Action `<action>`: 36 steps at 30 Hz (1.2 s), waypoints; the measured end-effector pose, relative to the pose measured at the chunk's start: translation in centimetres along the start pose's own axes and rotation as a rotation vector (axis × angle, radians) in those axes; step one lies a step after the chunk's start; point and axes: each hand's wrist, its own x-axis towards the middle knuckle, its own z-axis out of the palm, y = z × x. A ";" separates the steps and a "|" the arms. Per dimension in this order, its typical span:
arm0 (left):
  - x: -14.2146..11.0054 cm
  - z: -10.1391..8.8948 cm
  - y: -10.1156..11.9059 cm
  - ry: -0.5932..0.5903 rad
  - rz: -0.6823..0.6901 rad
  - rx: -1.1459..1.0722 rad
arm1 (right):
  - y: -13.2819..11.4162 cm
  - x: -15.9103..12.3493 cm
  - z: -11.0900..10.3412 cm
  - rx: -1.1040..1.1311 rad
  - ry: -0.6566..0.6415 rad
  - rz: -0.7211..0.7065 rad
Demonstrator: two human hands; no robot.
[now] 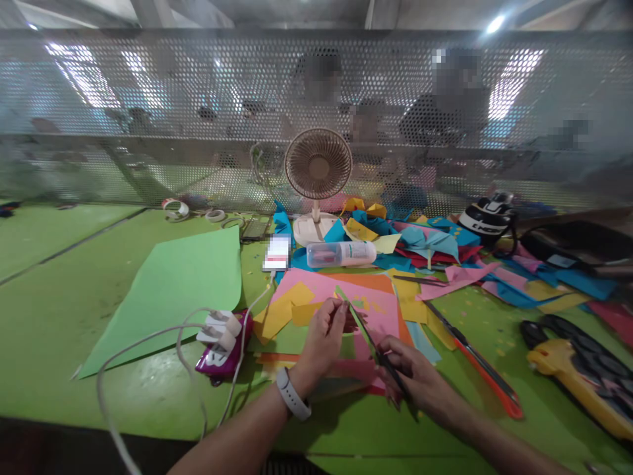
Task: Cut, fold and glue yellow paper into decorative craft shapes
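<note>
My left hand (324, 336), with a grey watch on its wrist, pinches a small green paper strip (342, 295) above a pink sheet (341, 290). My right hand (413, 379) is closed on a pair of dark scissors (373, 343). Their blades point up and left and meet the green strip. Both hands hover over a pile of yellow, orange and pink paper on the green table (59, 310).
A large light-green sheet (182, 284) lies at the left. Nearby are a magenta power bank (222, 356) with white cables, a small fan (317, 173), a clear bottle (341, 253), an orange utility knife (475, 359), a yellow glue gun (578, 373) and paper scraps. People sit behind the mesh screen.
</note>
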 end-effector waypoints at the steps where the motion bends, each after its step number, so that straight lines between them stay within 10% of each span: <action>1: 0.0 0.0 0.0 -0.003 0.003 0.000 | 0.0 0.0 0.0 -0.002 0.000 0.000; 36: 0.0 0.1 -0.3 -0.041 -0.026 -0.048 | -0.5 0.0 0.2 -0.053 0.001 0.023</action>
